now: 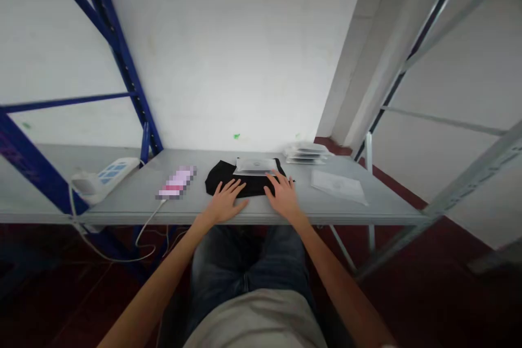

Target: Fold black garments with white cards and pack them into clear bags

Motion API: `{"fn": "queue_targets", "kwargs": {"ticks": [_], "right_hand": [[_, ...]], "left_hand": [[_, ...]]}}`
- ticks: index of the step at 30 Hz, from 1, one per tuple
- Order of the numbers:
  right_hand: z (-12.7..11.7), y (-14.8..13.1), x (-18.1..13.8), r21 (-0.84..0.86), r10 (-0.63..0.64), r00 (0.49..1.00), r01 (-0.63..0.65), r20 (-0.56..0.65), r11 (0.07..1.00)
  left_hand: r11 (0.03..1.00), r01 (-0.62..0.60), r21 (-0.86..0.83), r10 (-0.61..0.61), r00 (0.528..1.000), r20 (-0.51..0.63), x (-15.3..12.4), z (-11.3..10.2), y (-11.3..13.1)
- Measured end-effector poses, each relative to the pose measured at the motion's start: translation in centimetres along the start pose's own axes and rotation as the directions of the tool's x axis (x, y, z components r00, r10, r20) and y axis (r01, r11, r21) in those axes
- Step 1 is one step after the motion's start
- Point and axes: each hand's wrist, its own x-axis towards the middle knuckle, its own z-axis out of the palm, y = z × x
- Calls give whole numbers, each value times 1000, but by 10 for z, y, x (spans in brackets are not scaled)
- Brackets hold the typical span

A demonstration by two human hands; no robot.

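A piece of black cloth [218, 176] lies on the grey shelf top in front of me, its folds partly covered by my hands. On its far part rests a flat, pale translucent packet [256, 165] with a small round mark. My left hand [224, 204] is spread, fingertips on the near left part of the cloth and thumb pointing right. My right hand [283, 197] lies with fingers apart on the cloth's right end, fingertips close to the packet's near right corner. Neither hand grips anything. Right of my right hand, a single flat translucent bag [339, 186] lies on the shelf.
Several similar packets are stacked [305, 153] at the back right. At left lie a blurred-out phone [176, 182] on a white cable and a white power strip [112, 176]. Blue uprights [126, 68] stand left, grey metal ones right. A white wall [244, 65] closes the back.
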Motion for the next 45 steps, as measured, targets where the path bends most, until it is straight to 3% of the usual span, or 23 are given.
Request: {"fn": "queue_targets", "kwargs": {"ticks": [4, 7, 12, 19, 24, 29, 32, 35, 40, 45], "right_hand": [[6, -1, 34, -53, -67, 997, 69, 25, 996], [13, -3, 64, -116, -134, 985, 147, 111, 982], [17, 1, 97, -197, -134, 952, 192, 277, 961], [12, -2, 105, -259, -206, 940, 277, 271, 925], [-17, 15, 117, -286, -264, 943, 315, 205, 905], [-75, 75, 135, -327, -235, 971, 208, -43, 922], [-106, 124, 142, -336, -90, 983, 32, -158, 941], [-122, 166, 146, -314, 22, 963, -109, -269, 943], [-107, 194, 146, -307, 64, 943, -170, -326, 936], [-68, 200, 133, -322, 182, 972, -222, -149, 920]], "left_hand": [[1000, -2, 5, 2, 1000, 5, -1, -2, 1], [1000, 5, -1, -5, 1000, 12, -2, -4, 2], [1000, -2, -12, 2, 1000, 4, -2, -4, 1], [1000, -9, -12, 9, 1000, -26, -1, 1, -2], [1000, -17, -22, 16, 1000, -25, -1, 1, -2], [999, -15, -31, 13, 999, -45, 0, 2, -2], [999, -25, -32, 24, 998, -50, -1, 1, -2], [999, -27, -29, 25, 998, -51, -1, 0, 0], [1000, -19, -21, 18, 999, -47, 0, -1, 0], [999, -18, -27, 16, 999, -51, -1, 0, 1]]}}
